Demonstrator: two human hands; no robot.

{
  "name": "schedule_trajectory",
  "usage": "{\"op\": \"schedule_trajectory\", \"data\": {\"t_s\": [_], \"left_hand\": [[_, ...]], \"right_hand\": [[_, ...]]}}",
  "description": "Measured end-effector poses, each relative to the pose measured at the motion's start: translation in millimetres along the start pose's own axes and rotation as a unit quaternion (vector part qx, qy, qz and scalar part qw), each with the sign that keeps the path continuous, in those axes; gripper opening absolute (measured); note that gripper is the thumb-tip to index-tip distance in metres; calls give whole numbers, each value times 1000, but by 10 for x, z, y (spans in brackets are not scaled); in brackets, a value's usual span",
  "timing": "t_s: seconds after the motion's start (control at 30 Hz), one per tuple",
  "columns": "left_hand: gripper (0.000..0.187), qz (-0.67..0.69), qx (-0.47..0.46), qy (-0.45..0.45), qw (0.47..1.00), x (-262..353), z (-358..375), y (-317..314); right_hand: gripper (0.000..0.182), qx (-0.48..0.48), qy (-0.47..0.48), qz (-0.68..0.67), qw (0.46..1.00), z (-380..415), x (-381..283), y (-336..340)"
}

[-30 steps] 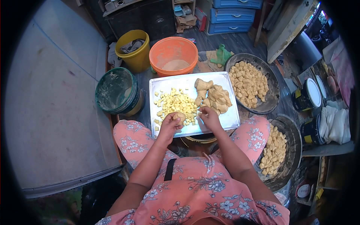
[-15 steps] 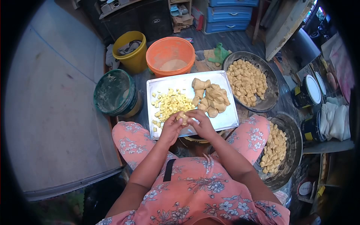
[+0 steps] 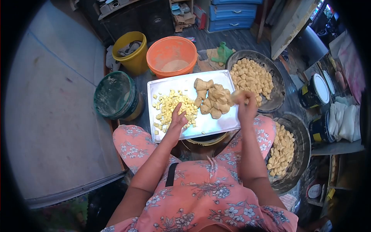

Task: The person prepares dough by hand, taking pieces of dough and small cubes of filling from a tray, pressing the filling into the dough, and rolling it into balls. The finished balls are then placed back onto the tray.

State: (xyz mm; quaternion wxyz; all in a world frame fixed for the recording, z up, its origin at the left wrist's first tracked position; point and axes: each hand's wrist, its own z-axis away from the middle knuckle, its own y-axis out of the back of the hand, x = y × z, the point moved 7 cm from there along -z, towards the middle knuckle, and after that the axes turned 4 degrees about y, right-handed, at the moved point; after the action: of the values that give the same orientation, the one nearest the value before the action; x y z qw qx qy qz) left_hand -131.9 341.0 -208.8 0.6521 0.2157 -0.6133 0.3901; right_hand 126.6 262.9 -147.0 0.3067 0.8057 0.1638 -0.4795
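Note:
A metal tray (image 3: pixel 216 129) lies across in front of me. Small yellow cubes (image 3: pixel 172 106) are heaped on its left side, and a lump of tan dough (image 3: pixel 218 100) sits in pieces on its right. My left hand (image 3: pixel 177 121) hovers above the near edge of the cubes, fingers apart, holding nothing. Over the tray's right edge, my right hand (image 3: pixel 248 108) pinches a dough ball (image 3: pixel 239 96), blurred by motion. Beyond that hand stands a dark round basin (image 3: pixel 280 98) filled with small dough pieces (image 3: pixel 253 79).
A second dark basin (image 3: pixel 303 170) of dough pieces is by my right knee. An orange tub (image 3: pixel 170 58), a yellow bucket (image 3: pixel 133 63) and a green-rimmed bucket (image 3: pixel 116 94) stand beyond and left of the tray. Lidded buckets (image 3: pixel 315 91) are at far right.
My hands have parted. The right one has swung right with the dough ball towards the far basin, while the left has let go and opened over the cubes.

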Motion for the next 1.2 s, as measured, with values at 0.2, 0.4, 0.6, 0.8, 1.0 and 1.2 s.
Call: {"op": "schedule_trajectory", "data": {"t_s": [0.2,0.4,0.6,0.8,1.0,1.2], "left_hand": [[58,8,30,23,999,-227,0,84],[44,-6,52,14,999,-176,-24,68],[38,-16,29,87,996,-335,1,201],[43,86,26,44,995,-146,-12,-43],[38,245,-38,81,965,-224,-40,-67],[61,212,80,17,974,-149,109,206]], "right_hand": [[43,-109,59,153,980,-371,422,-126],[46,-152,97,343,922,-14,661,-903],[26,-132,51,80,987,25,786,-962],[22,-93,-31,-305,947,121,214,-789],[41,-329,57,-107,937,716,-304,-1018],[32,-474,38,133,870,1228,666,-1297]]}}
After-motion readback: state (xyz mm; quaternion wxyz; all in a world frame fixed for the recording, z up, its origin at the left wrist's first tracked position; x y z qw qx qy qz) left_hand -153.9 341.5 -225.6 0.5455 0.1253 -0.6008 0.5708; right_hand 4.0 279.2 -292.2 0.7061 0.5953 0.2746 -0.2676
